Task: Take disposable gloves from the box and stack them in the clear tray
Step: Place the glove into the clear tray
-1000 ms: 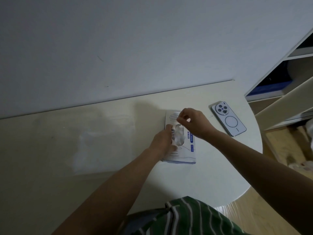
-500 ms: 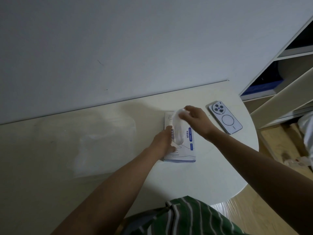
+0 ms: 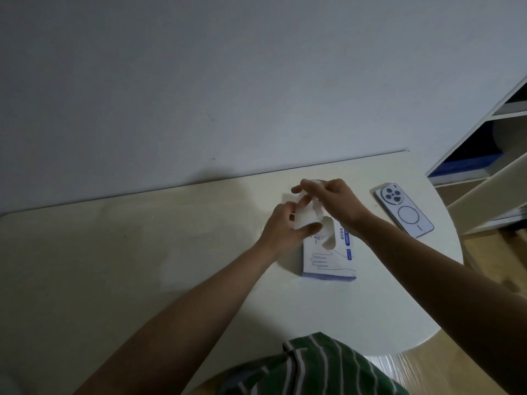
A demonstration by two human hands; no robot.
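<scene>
Above cardboard box (image 3: 328,260), thin crumpled glove (image 3: 306,217)

L hand (image 3: 281,227) & R hand (image 3: 334,202) pinch glove (image 3: 309,217) over box (image 3: 328,262).

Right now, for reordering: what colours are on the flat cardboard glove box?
White flat cardboard glove box with blue print and edge; head view.

dim, even light. a plain pale wall (image 3: 199,81) rises behind the cream bench (image 3: 114,252); right of the bench, a white shelf unit (image 3: 510,115) stands on wooden floor (image 3: 490,252).
</scene>
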